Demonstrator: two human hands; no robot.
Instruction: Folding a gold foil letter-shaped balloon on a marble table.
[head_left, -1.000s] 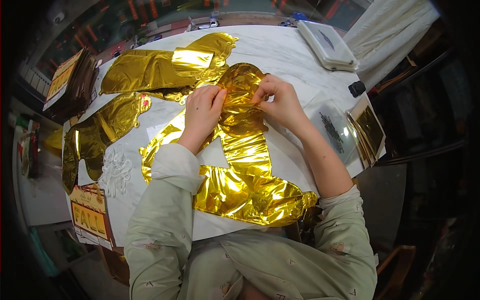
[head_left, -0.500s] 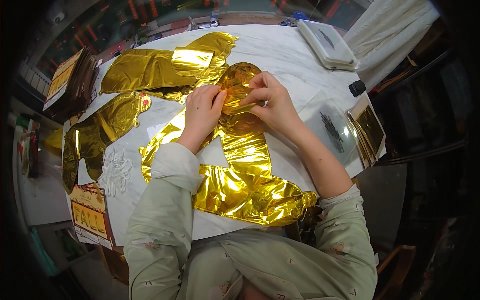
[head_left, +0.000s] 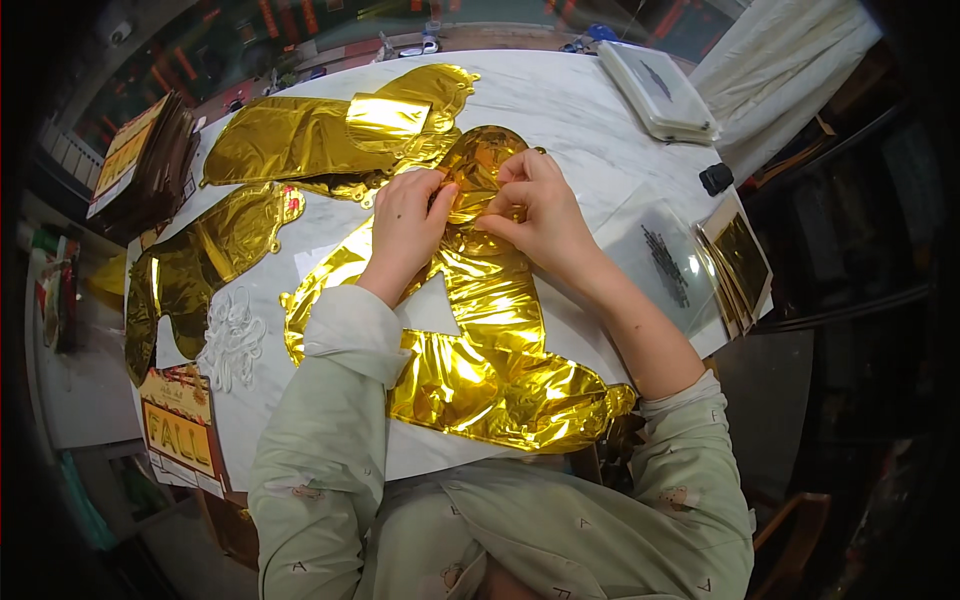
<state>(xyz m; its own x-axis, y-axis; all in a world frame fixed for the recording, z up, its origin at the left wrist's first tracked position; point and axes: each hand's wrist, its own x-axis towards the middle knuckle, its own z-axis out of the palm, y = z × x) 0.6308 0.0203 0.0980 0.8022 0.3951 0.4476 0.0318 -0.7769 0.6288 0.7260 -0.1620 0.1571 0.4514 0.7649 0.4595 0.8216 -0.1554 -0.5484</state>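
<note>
A flat gold foil balloon (head_left: 495, 300), shaped like a large letter, lies across the middle of the table down to its front edge. My left hand (head_left: 408, 222) grips the left side of its far rounded end, thumb pressed against the foil. At the right side of that same end, my right hand (head_left: 545, 212) pinches the foil between thumb and fingers. Folds and creases show in the foil between the two hands. Beyond them lie more flat gold foil balloons (head_left: 285, 140). Another gold foil balloon (head_left: 228, 240) rests to the left.
A tangle of white cord (head_left: 232, 340) sits at the left. Printed cards are stacked (head_left: 145, 160) at the far left, and a single card package (head_left: 180, 430) lies nearer. On the right are a clear plastic sleeve (head_left: 650, 250), foil packets (head_left: 735, 260), a white-edged stack (head_left: 660, 90) and a small black object (head_left: 715, 178).
My right hand's fingers have come down slightly onto the foil, and the lifted part between my hands now lies flatter. My left hand has hardly moved.
</note>
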